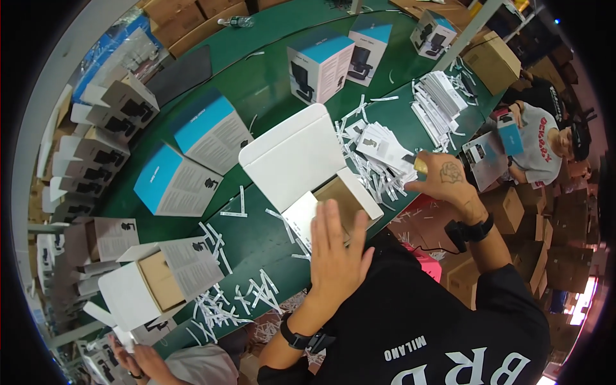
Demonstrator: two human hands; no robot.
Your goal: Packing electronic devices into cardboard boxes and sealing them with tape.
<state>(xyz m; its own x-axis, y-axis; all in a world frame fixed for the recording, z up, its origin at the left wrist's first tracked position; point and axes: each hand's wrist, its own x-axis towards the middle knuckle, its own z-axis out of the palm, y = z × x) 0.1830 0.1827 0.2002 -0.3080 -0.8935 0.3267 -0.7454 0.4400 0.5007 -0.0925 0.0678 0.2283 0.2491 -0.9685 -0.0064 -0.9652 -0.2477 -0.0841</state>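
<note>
1. Here the left hand (335,247) lies flat, fingers spread, on the open white box (308,168), covering part of its brown insert (343,194)
2. The right hand (444,181), just right of that box, seems to pinch a leaflet (384,147) from the stack on the green table (263,83)

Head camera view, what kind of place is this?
Probably a packing line in a warehouse: an open white carton under the left hand, leaflets by the right hand, stacked brown boxes.
</note>
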